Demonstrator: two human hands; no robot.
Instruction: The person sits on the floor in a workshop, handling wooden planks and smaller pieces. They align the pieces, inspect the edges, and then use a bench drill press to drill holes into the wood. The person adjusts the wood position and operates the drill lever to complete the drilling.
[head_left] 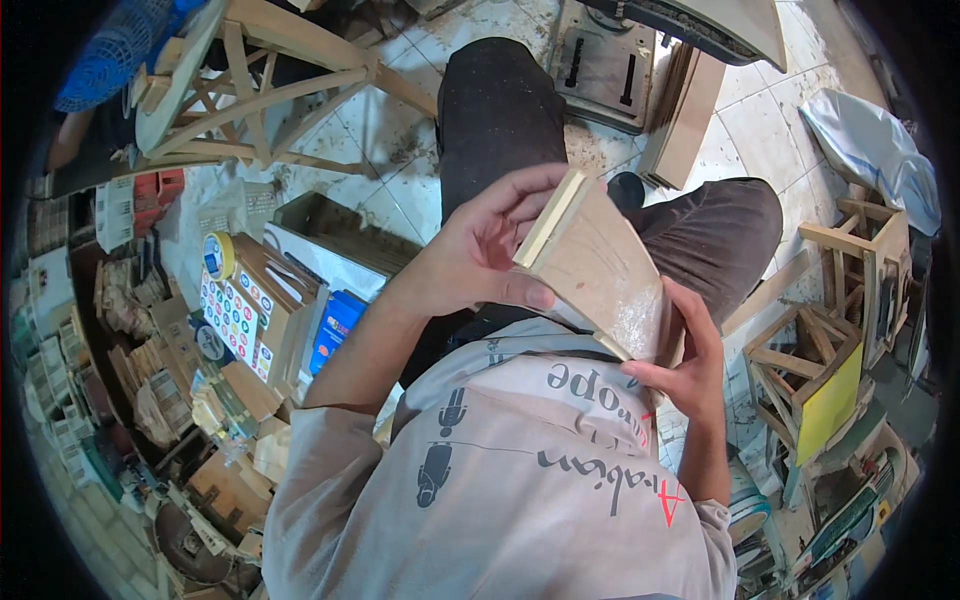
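Over my lap I hold a flat-faced wooden piece (pixel 600 262) tilted between my two hands. Its broad face is pale and partly shiny, and a lighter wood strip runs along its upper left edge. My left hand (pixel 480 245) grips that left edge, thumb in front and fingers behind. On the lower right side, my right hand (pixel 692 358) pinches the piece near its corner, with thumb and fingers on the edge. The back of the piece is hidden from view.
A machine with a slotted metal base (pixel 602 75) stands on the tiled floor ahead, beside stacked boards (pixel 688 115). Wooden frames (pixel 830 375) are at the right. On the left are a latticed wooden frame (pixel 255 100), a sticker-covered box (pixel 235 320) and cluttered wood scraps.
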